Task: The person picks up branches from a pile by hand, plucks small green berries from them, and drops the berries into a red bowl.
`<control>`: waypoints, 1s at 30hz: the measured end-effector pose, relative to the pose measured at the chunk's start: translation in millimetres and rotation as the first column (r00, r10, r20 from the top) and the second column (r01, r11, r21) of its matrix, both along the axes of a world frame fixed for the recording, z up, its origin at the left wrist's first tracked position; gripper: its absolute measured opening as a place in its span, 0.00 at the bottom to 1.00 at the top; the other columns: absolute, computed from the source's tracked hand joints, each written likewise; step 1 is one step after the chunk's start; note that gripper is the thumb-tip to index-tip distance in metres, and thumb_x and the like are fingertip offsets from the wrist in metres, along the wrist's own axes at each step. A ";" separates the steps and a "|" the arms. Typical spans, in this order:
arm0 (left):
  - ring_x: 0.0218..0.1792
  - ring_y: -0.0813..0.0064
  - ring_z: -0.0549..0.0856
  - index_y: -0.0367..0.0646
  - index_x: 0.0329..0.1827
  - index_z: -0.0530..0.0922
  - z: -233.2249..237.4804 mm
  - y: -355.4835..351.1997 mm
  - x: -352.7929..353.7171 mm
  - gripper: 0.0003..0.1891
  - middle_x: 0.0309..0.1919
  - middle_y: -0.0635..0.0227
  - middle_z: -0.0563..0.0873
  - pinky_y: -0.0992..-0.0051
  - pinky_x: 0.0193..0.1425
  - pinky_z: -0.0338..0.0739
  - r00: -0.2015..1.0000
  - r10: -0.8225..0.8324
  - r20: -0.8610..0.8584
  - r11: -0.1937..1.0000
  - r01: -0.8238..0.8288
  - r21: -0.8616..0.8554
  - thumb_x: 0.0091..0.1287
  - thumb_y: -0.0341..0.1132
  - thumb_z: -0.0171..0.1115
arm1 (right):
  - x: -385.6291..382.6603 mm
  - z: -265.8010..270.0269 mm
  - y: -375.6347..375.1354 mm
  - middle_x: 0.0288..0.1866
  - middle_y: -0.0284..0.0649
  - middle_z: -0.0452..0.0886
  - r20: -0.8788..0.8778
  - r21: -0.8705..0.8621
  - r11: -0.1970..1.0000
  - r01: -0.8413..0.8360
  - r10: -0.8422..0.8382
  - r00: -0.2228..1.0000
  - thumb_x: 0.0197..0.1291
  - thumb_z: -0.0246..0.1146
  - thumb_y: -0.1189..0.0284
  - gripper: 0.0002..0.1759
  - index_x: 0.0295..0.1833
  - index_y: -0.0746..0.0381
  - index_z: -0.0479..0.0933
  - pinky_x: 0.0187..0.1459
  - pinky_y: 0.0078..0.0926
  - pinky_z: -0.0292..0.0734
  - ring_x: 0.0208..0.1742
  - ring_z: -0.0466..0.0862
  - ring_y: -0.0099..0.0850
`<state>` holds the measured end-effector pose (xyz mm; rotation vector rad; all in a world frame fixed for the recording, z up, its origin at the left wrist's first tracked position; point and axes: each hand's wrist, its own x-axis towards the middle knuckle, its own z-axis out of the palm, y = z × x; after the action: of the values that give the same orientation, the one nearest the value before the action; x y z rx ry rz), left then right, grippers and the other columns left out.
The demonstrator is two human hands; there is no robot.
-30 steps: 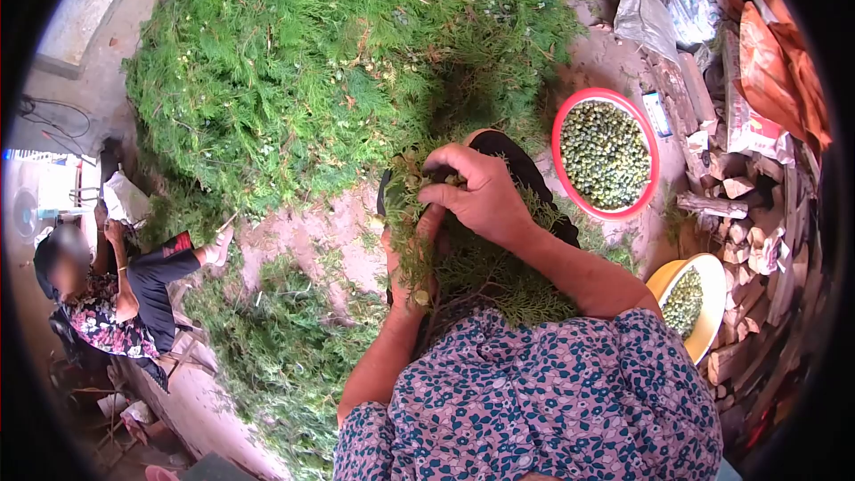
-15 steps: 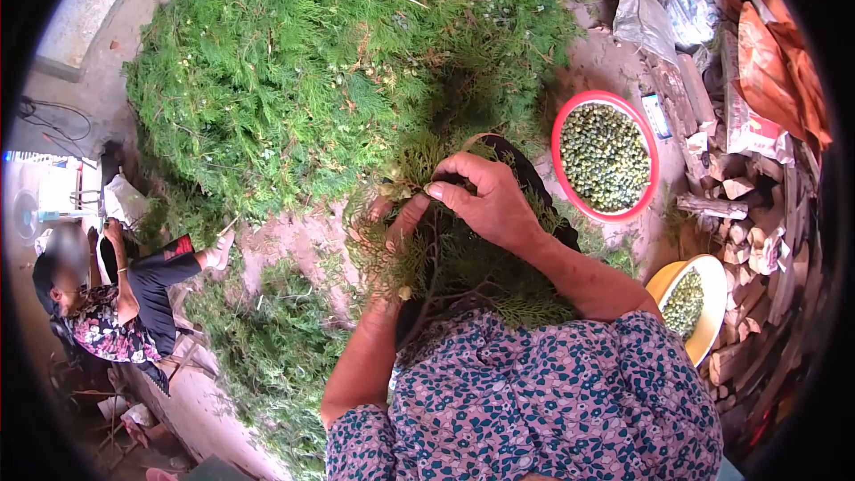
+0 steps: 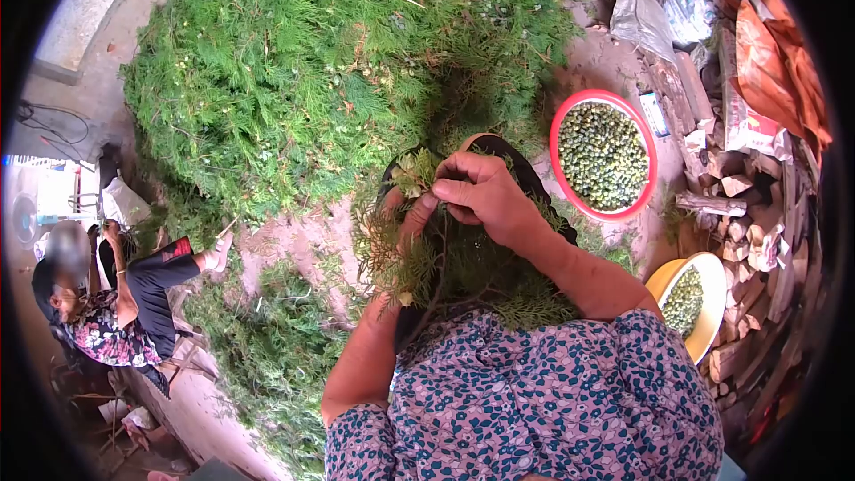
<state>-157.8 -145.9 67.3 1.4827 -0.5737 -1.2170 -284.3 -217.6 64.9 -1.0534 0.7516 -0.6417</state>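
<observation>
A leafy cypress-like branch (image 3: 434, 272) lies across my lap, its fronds spreading over both knees. My left hand (image 3: 411, 218) is closed around its upper stem, partly hidden by the foliage. Beside the left thumb, my right hand (image 3: 488, 199) pinches with thumb and forefinger at the upper part of the sprig; whatever lies between those fingertips is too small to make out. Pale green cones (image 3: 411, 176) show among the leaves just above the left fingers. Both hands nearly touch each other.
A large heap of green branches (image 3: 276, 80) lies ahead, with a smaller pile (image 3: 276, 347) at left. A red-rimmed basin (image 3: 557, 156) and a yellow basin (image 3: 712, 303) hold green cones. Firewood (image 3: 744, 249) is stacked at right. Another person (image 3: 111, 321) sits at left.
My right hand's lower fingers have opened slightly while its pinch stays near the left thumb. The left hand and branch have shifted slightly right, and the cones show more clearly.
</observation>
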 end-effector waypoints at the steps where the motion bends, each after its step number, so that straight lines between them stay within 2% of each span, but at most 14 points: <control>1: 0.43 0.78 0.75 0.40 0.47 0.76 -1.5 0.0 -0.2 0.18 0.40 0.69 0.80 0.78 0.48 0.68 1.000 -0.006 0.006 1.000 0.006 -0.028 0.58 0.41 0.65 | -0.3 -2.4 -0.9 0.22 0.30 0.71 0.167 0.204 0.978 -0.039 0.004 0.986 0.55 0.61 0.72 0.08 0.35 0.65 0.73 0.17 0.13 0.57 0.19 0.68 0.16; 5: 0.42 0.75 0.77 0.33 0.56 0.67 -8.7 0.2 2.0 0.30 0.42 0.63 0.79 0.76 0.48 0.71 0.996 -0.026 0.084 0.999 0.028 -0.029 0.55 0.41 0.67 | -3.0 -4.3 -3.8 0.23 0.30 0.70 0.223 0.350 0.934 -0.067 -0.014 0.975 0.57 0.59 0.72 0.06 0.35 0.64 0.72 0.15 0.13 0.54 0.18 0.67 0.17; 7: 0.42 0.77 0.77 0.38 0.47 0.76 -7.1 0.3 -0.2 0.17 0.41 0.67 0.81 0.76 0.49 0.69 0.992 -0.062 0.114 0.994 0.072 -0.087 0.60 0.40 0.61 | -5.6 -7.6 -4.9 0.25 0.32 0.71 0.262 0.416 0.902 -0.112 -0.001 0.965 0.57 0.59 0.72 0.06 0.35 0.64 0.72 0.15 0.13 0.55 0.18 0.68 0.18; 11: 0.42 0.76 0.77 0.37 0.47 0.76 -10.2 -0.2 3.3 0.17 0.41 0.66 0.81 0.74 0.48 0.70 0.996 -0.034 0.085 0.999 0.035 -0.010 0.60 0.39 0.60 | -10.0 -9.5 -5.7 0.25 0.32 0.71 0.341 0.454 0.884 -0.111 -0.057 0.938 0.58 0.59 0.73 0.06 0.36 0.64 0.71 0.16 0.13 0.56 0.18 0.69 0.19; 13: 0.40 0.77 0.77 0.32 0.57 0.66 -27.4 -0.2 5.8 0.27 0.42 0.63 0.79 0.77 0.45 0.72 0.982 0.024 0.185 0.996 -0.007 -0.094 0.59 0.41 0.62 | -10.4 -4.8 -5.1 0.26 0.33 0.72 0.350 0.372 0.928 -0.037 -0.103 0.931 0.57 0.58 0.74 0.05 0.36 0.63 0.71 0.17 0.14 0.58 0.19 0.70 0.20; 17: 0.37 0.78 0.77 0.33 0.54 0.69 -48.2 5.2 10.4 0.23 0.40 0.64 0.79 0.78 0.41 0.73 0.900 0.073 0.430 0.964 0.046 -0.261 0.60 0.38 0.61 | -10.4 8.0 -4.1 0.28 0.35 0.74 0.298 0.343 0.939 0.020 -0.129 0.946 0.56 0.58 0.75 0.07 0.39 0.65 0.71 0.19 0.15 0.60 0.22 0.73 0.21; 19: 0.42 0.76 0.76 0.36 0.47 0.75 -14.3 -2.9 2.1 0.13 0.39 0.64 0.79 0.74 0.45 0.71 0.949 0.025 0.314 0.998 -0.041 0.044 0.61 0.31 0.58 | -12.4 4.6 -4.6 0.30 0.35 0.75 0.220 0.056 0.998 -0.030 0.017 0.975 0.54 0.60 0.75 0.10 0.41 0.66 0.73 0.23 0.18 0.65 0.27 0.76 0.22; 20: 0.42 0.76 0.76 0.36 0.47 0.75 -2.7 -3.1 0.2 0.13 0.39 0.64 0.79 0.74 0.45 0.71 0.949 0.024 0.314 0.998 -0.040 0.043 0.61 0.31 0.58 | -10.8 7.4 -3.3 0.30 0.35 0.75 0.220 0.055 0.998 -0.029 0.016 0.975 0.54 0.60 0.75 0.10 0.41 0.66 0.73 0.23 0.18 0.65 0.27 0.76 0.22; 21: 0.41 0.77 0.76 0.35 0.47 0.75 7.5 -3.1 -1.7 0.12 0.39 0.64 0.79 0.76 0.43 0.71 0.957 -0.010 0.290 1.000 0.006 0.014 0.61 0.29 0.57 | -7.1 12.6 -1.0 0.33 0.36 0.77 0.039 -0.289 0.957 0.024 -0.013 0.999 0.52 0.61 0.75 0.11 0.42 0.66 0.74 0.28 0.19 0.68 0.30 0.77 0.24; 22: 0.40 0.79 0.76 0.35 0.46 0.75 12.0 -3.0 -2.9 0.11 0.39 0.65 0.79 0.78 0.41 0.72 0.963 -0.045 0.266 0.999 0.051 -0.016 0.61 0.26 0.57 | -2.7 15.7 0.3 0.35 0.37 0.78 -0.122 -0.601 0.799 0.009 -0.103 0.987 0.51 0.63 0.75 0.12 0.42 0.65 0.75 0.32 0.19 0.71 0.33 0.78 0.26; 23: 0.37 0.82 0.77 0.34 0.45 0.75 -22.4 -0.7 -3.0 0.11 0.37 0.69 0.79 0.80 0.38 0.73 0.997 0.074 -0.010 0.952 -0.074 -0.297 0.60 0.26 0.59 | 2.5 8.6 -1.1 0.36 0.38 0.79 -0.091 -0.740 0.672 0.035 -0.152 0.984 0.46 0.66 0.75 0.12 0.39 0.65 0.77 0.39 0.22 0.72 0.36 0.79 0.30; 26: 0.35 0.81 0.78 0.33 0.43 0.75 -37.0 -1.9 1.0 0.10 0.33 0.69 0.80 0.78 0.36 0.74 0.982 0.024 -0.185 0.892 -0.105 -0.439 0.60 0.28 0.60 | 8.1 13.1 2.4 0.34 0.41 0.79 -0.097 -0.747 0.660 0.081 -0.229 0.969 0.45 0.66 0.76 0.12 0.39 0.65 0.77 0.39 0.25 0.72 0.36 0.78 0.33; 27: 0.34 0.80 0.79 0.34 0.42 0.76 -0.6 -1.7 -1.6 0.09 0.31 0.68 0.81 0.78 0.36 0.74 0.855 -0.005 0.519 0.983 0.098 -0.153 0.60 0.29 0.60 | 7.9 12.2 1.6 0.34 0.41 0.79 -0.097 -0.747 0.660 0.081 -0.229 0.969 0.45 0.66 0.76 0.12 0.39 0.65 0.77 0.39 0.25 0.72 0.36 0.78 0.33; 30: 0.32 0.78 0.78 0.36 0.40 0.77 0.9 -3.1 -0.9 0.08 0.30 0.68 0.82 0.77 0.34 0.73 0.864 -0.075 0.498 0.975 0.168 -0.143 0.61 0.30 0.60 | 6.7 8.2 -1.5 0.31 0.40 0.78 -0.126 -0.802 0.596 0.046 -0.243 0.962 0.45 0.65 0.77 0.11 0.37 0.66 0.76 0.38 0.25 0.73 0.34 0.78 0.30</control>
<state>-158.8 -148.9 68.2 1.6197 -1.1081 -0.8439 -277.5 -219.1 73.1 -1.9417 0.7572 -1.0670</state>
